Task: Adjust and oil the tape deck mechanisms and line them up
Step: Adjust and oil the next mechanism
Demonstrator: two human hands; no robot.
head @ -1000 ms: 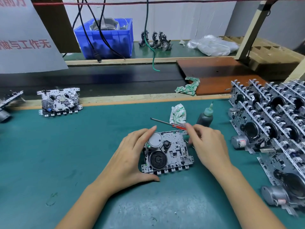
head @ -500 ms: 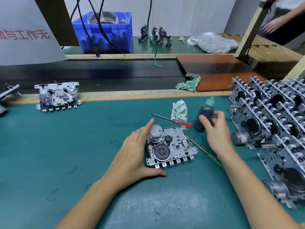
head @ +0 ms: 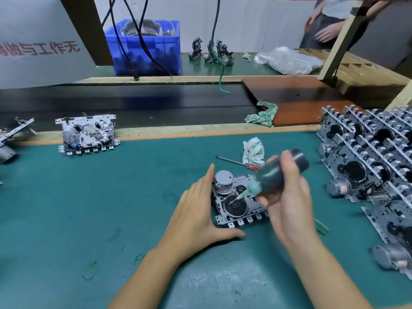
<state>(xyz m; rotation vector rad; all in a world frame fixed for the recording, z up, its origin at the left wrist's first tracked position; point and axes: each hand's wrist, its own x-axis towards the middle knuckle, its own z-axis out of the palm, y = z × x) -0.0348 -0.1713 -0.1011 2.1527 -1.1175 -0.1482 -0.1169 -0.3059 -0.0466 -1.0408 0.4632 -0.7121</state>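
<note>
Head view: I saw the tape deck mechanism [head: 239, 200] on the table [head: 89, 208], centre.
Right hand [head: 287, 197]: curled around oil bottle [head: 278, 172], nozzle pointing eight o'clock onto flywheel [head: 235, 205].
Left hand [head: 198, 210]: flat, fingers straight, bracing mechanism's nine o'clock edge.

Left hand [head: 196, 210] flat, fingers straight, right hand [head: 287, 197] grip curled

Right hand [head: 287, 201] tips oil bottle [head: 278, 175] onto tape deck mechanism [head: 236, 201] steadied by left hand [head: 196, 208].

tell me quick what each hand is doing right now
Left hand: open, straight fingers bracing the tape deck mechanism on the mat.
Right hand: closed around the oil bottle, nozzle tipped down onto the mechanism.
</note>
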